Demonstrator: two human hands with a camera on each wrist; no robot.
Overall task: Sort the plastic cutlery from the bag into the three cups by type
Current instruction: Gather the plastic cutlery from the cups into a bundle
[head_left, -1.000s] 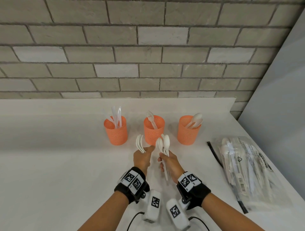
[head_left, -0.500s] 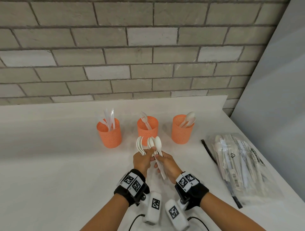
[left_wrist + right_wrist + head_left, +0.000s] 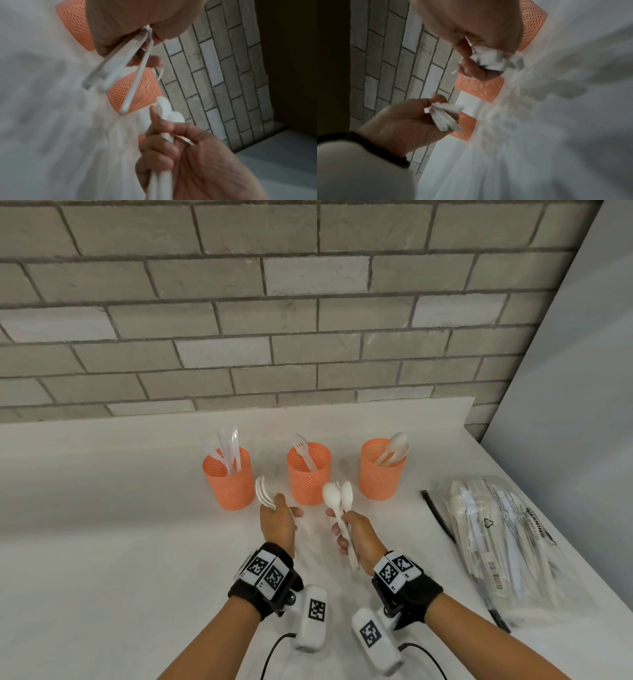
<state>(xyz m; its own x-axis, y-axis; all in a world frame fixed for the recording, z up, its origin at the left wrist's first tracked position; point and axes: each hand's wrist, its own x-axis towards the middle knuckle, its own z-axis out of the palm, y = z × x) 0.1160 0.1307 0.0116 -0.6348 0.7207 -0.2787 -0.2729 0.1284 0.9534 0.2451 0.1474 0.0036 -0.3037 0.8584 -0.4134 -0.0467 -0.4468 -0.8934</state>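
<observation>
**Forks and spoons split between two hands, ready for the cups**

Forks (image 3: 264, 492) fan out of the left hand (image 3: 278, 521), which pinches their handles between thumb and curled fingers just near of the gap between the knife cup (image 3: 228, 478) and the fork cup (image 3: 309, 473). Right of that, the right hand (image 3: 356, 537) grips a bundle of spoons (image 3: 337, 495) by the handles, bowls up, in front of the fork cup and a little left of the spoon cup (image 3: 383, 469). At the far right the clear bag (image 3: 496, 539) lies flat on the counter with more white cutlery inside.

To do this step well, I would carry each bundle straight to its own cup: forks a short way right and farther out, spoons right and farther out. Bring the handles down first, over the middle of the opening, and let go only once the tips are past the rim, since the mesh cups look light and a knock on the wall could tip one. Loose handles splay in the left wrist view, so squaring the forks first should help.

The white counter (image 3: 102, 542) is matte and runs back to a low upstand below a grey brick wall (image 3: 308, 320). A pale panel (image 3: 582, 405) closes off the right side.
</observation>
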